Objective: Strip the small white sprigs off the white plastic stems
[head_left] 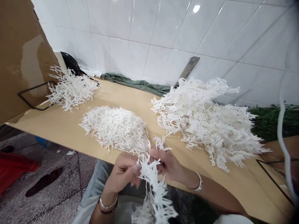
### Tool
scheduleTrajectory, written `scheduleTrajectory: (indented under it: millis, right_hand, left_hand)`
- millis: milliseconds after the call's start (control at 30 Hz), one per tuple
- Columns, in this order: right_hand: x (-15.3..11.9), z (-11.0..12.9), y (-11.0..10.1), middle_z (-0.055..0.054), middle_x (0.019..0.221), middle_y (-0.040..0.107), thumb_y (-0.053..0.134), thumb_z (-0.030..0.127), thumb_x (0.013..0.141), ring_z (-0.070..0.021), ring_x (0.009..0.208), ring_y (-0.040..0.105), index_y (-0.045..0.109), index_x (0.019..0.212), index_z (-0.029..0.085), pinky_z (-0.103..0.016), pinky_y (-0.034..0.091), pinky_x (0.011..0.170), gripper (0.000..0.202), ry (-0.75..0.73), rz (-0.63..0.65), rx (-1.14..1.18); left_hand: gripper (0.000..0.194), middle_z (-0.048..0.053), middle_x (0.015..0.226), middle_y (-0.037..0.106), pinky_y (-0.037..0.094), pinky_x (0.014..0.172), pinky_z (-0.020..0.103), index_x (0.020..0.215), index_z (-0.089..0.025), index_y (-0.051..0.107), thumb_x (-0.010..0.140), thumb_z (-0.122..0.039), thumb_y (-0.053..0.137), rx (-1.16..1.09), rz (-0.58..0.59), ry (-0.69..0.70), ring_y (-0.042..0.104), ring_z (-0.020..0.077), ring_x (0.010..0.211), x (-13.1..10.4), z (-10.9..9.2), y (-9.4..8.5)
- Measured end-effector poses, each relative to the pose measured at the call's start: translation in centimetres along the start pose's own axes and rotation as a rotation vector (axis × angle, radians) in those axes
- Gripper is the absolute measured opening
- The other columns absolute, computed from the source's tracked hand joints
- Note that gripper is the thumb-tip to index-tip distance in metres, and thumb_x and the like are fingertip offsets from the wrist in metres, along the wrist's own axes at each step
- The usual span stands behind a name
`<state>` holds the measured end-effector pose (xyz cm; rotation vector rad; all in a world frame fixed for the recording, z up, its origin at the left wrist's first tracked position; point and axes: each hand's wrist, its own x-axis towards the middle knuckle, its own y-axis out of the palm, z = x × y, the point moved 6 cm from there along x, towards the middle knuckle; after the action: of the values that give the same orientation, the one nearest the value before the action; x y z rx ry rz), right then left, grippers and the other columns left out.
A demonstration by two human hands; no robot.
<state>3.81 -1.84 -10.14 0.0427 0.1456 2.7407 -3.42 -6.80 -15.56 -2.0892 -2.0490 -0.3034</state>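
Over the table's front edge, my left hand (pixel 123 174) and my right hand (pixel 168 163) meet, with fingers closed on a white garland (pixel 160 199) of frilly plastic-looking sprigs. The garland hangs from between them toward my lap. My right fingers pinch its upper end, where a small white sprig (pixel 161 143) sticks up. My left fingertips press on it from the side; the exact spot they grip is partly hidden. Just beyond my hands lies a mound of short white sprigs (pixel 116 127). To the right is a larger heap of long white strands (pixel 201 121).
A looser bunch of white branching pieces (pixel 72 88) lies at the table's left end. Rolled green cloth (pixel 135 82) runs along the tiled wall, near a leaning metal strip (pixel 190 68). A white cable (pixel 282 137) hangs at right. Cardboard (pixel 21 56) stands at left.
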Motion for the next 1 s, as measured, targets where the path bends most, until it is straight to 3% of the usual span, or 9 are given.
scheduleTrajectory:
  millis: [100,167,333,500,600,700,833,1000]
  right_hand:
    - [0.5,1.0,-1.5,0.008,0.041,0.027,0.058,0.056,0.081,-0.0033,0.036,0.020,0.035,0.049,0.018,-0.019,0.013,0.036,0.054,-0.068,-0.136,-0.026]
    - [0.6,1.7,-2.5,0.008,0.040,0.025,0.059,0.053,0.082,-0.0027,0.037,0.019,0.034,0.046,0.018,-0.020,0.012,0.037,0.056,-0.105,-0.223,-0.047]
    - [0.7,2.9,-3.3,0.007,0.043,0.027,0.052,0.048,0.088,-0.0032,0.039,0.022,0.036,0.048,0.017,-0.022,0.016,0.041,0.053,-0.123,-0.222,-0.251]
    - [0.9,3.8,-2.9,0.007,0.046,0.019,0.053,0.040,0.088,-0.0041,0.043,0.018,0.025,0.050,0.018,-0.025,0.013,0.045,0.052,-0.144,-0.225,-0.840]
    - [1.2,3.3,-3.1,0.006,0.045,0.017,0.050,0.037,0.089,-0.0041,0.043,0.017,0.023,0.050,0.018,-0.025,0.012,0.045,0.051,-0.114,-0.240,-0.912]
    - [1.6,2.4,-3.4,0.006,0.047,0.020,0.049,0.040,0.088,-0.0046,0.044,0.019,0.027,0.051,0.018,-0.025,0.013,0.044,0.049,-0.077,-0.239,-0.796]
    - [1.7,1.4,-3.3,0.006,0.050,0.023,0.056,0.041,0.086,-0.0048,0.046,0.024,0.034,0.054,0.018,-0.023,0.016,0.045,0.045,-0.062,-0.206,-0.656]
    - [1.2,-0.4,-2.7,0.005,0.052,0.033,0.057,0.040,0.086,-0.0057,0.048,0.031,0.043,0.055,0.016,-0.022,0.023,0.047,0.042,-0.077,-0.117,-0.539]
  left_hand:
    - [0.048,0.001,0.052,0.049,0.036,0.057,0.029,0.053,-0.019,0.051,0.092,-0.048,0.048,0.233,-0.349,0.064,0.043,0.0132,0.054,1.1,-3.0,-3.6]
    - [0.041,0.001,0.058,0.054,0.036,0.065,0.031,0.056,-0.019,0.054,0.090,-0.042,0.053,0.508,-0.504,0.059,0.046,0.0158,0.063,1.9,-4.0,-5.4]
    - [0.045,0.001,0.058,0.051,0.032,0.072,0.033,0.051,-0.018,0.048,0.086,-0.045,0.059,0.931,-0.630,-0.025,0.041,0.0171,0.066,4.5,-3.4,-7.8]
    - [0.041,-0.001,0.060,0.048,0.032,0.065,0.029,0.062,-0.020,0.041,0.081,-0.046,0.066,0.928,-0.596,-0.010,0.040,0.0185,0.069,5.9,-2.6,-8.1]
    - [0.023,0.002,0.074,0.055,0.035,0.071,0.030,0.078,-0.019,0.052,0.085,-0.039,0.062,0.871,-0.671,0.145,0.044,0.0193,0.077,4.9,-3.7,-7.5]
    - [0.015,0.004,0.091,0.061,0.036,0.080,0.033,0.097,-0.021,0.060,0.094,-0.031,0.049,0.744,-0.536,0.268,0.049,0.0201,0.090,3.6,-4.5,-5.5]
    - [0.022,0.004,0.084,0.061,0.038,0.074,0.030,0.088,-0.020,0.060,0.097,-0.030,0.043,0.458,-0.181,0.232,0.050,0.0182,0.083,2.5,-4.0,-2.8]
    - [0.027,0.001,0.068,0.050,0.035,0.066,0.026,0.074,-0.017,0.055,0.095,-0.032,0.046,0.374,0.010,0.089,0.045,0.0142,0.069,1.8,-2.4,-3.0]
